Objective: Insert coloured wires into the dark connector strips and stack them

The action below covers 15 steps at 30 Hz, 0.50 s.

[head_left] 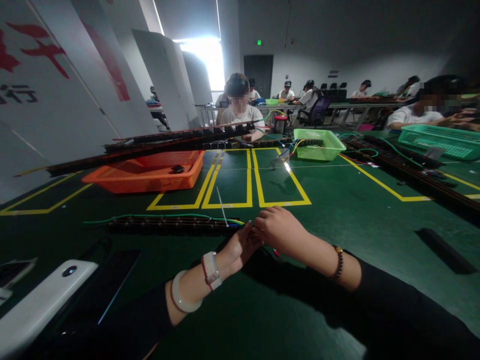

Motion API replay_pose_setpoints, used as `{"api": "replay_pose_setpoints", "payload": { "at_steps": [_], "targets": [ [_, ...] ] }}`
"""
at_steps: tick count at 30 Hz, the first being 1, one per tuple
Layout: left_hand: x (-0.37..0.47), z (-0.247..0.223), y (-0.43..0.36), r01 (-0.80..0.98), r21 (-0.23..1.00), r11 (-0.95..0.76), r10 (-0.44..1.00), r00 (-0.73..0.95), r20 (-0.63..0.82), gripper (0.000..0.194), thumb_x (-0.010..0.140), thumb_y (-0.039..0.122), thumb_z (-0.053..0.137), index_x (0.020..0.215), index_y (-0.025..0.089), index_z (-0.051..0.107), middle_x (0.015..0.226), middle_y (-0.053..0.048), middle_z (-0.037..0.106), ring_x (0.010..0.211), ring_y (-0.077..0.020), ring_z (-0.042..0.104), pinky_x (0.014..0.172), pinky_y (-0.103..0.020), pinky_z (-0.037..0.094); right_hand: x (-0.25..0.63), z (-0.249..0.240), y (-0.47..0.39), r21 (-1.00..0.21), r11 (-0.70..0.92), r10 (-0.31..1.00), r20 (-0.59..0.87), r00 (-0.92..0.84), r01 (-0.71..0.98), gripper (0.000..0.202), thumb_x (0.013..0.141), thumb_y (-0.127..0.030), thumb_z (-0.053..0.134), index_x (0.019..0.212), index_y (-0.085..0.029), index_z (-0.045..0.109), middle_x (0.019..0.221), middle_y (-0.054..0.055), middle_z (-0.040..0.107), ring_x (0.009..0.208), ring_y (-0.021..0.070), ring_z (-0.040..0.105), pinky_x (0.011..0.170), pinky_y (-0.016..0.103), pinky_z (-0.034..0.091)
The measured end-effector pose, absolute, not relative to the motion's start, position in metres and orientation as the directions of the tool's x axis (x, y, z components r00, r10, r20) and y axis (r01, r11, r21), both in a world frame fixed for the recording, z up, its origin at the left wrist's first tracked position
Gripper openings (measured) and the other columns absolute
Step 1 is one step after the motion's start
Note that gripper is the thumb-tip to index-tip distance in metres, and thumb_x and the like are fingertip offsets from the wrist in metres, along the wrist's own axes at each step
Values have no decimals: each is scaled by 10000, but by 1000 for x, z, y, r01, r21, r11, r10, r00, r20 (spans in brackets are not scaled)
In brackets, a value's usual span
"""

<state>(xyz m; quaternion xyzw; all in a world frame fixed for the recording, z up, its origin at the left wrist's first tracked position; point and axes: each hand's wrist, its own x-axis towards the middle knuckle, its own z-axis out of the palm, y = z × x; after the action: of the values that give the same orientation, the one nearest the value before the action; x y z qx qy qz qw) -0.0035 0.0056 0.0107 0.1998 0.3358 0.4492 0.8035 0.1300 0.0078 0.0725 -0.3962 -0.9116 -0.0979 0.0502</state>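
A long dark strip (157, 226) lies across the table in front of me, with a green wire (138, 216) along its top. At its right end, a bundle of coloured wires (239, 222) runs into my fingers. My left hand (240, 248) pinches the wires from below. My right hand (277, 227) meets it with curled fingers, closed on the wires too; the fingertips partly hide what is between them. A small red wire end (276, 253) shows beneath my right hand. A thin white cable tie (222, 207) sticks up from the strip near the wires.
Beyond are an orange basket (146, 182) with long dark strips across it, a light green basket (322, 150) and a teal basket (442, 142). A white device (48, 305) lies near left, a black piece (446, 250) at right. Co-workers sit opposite and farther back.
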Motion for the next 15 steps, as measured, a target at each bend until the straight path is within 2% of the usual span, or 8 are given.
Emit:
{"api": "replay_pose_setpoints", "payload": {
  "at_steps": [4, 10, 15],
  "targets": [
    [-4, 10, 6, -614, 608, 503, 864, 347, -364, 198, 875, 153, 520, 693, 141, 598, 685, -3, 625, 620, -85, 580, 687, -211, 488, 129, 67, 6, 111, 643, 751, 103, -652, 758, 118, 850, -207, 575, 841, -146, 676, 808, 92, 673, 752, 189, 599, 667, 293, 372],
    [-3, 7, 7, -601, 600, 528, 849, 367, -380, 174, 892, 204, 512, 788, 132, 633, 759, -35, 663, 697, -105, 616, 742, -234, 489, 122, 47, 6, 187, 636, 761, 12, -649, 749, 156, 837, -126, 538, 901, -107, 679, 862, 131, 687, 798, 228, 633, 687, 316, 429],
    [-3, 8, 6, -605, 603, 520, 854, 358, -378, 199, 875, 269, 549, 738, 140, 613, 733, -32, 661, 715, -120, 632, 777, -259, 497, 122, 59, 3, 102, 571, 820, -13, -573, 815, 176, 864, -175, 498, 905, -121, 660, 828, 125, 687, 749, 225, 653, 612, 287, 433]
  ]
}}
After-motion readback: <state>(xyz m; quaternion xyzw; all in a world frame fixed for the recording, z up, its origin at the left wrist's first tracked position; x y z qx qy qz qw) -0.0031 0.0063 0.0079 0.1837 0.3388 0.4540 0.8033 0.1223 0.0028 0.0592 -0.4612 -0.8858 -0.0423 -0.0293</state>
